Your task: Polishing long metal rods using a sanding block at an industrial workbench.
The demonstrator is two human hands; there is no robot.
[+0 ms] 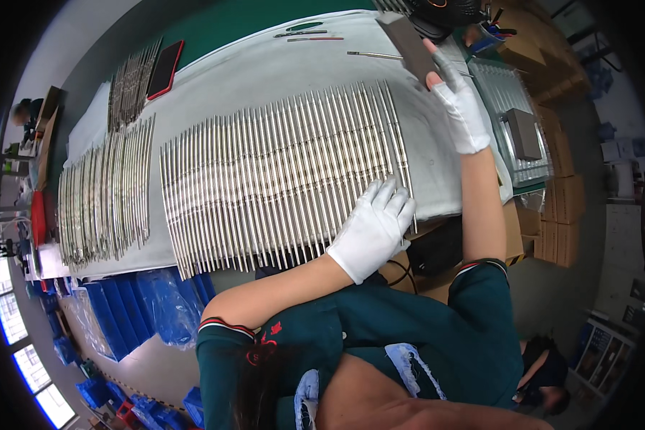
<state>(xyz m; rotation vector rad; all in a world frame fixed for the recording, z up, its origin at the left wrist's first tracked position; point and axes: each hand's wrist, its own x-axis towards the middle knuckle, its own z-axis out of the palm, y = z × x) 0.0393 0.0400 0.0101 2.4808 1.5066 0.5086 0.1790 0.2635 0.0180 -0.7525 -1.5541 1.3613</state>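
Observation:
My right hand (pixel 460 107), in a white glove with bare thumb and fingertip showing, grips a grey-brown rectangular block (pixel 407 49) above the far right of the table. Below me, my gloved left hand (pixel 373 231) lies over the near ends of the rods at the right end of a long row, its fingers stretched forward. That row of slim, shiny metal rods (pixel 265 158) spreads side by side across a pale cloth (pixel 437 168). Just right of the row, a separate rod (pixel 401 154) runs alongside. Beneath the block, a thin rod (pixel 373 55) points left.
More metal rods (pixel 107 193) lie at the left, with darker rods (pixel 131 86) behind them and a red-edged phone (pixel 166 70). A second block (pixel 524 134) sits on clear plastic trays (pixel 494 82) at the right. Blue bins (pixel 115 312) and cardboard boxes (pixel 555 244) stand beside the table.

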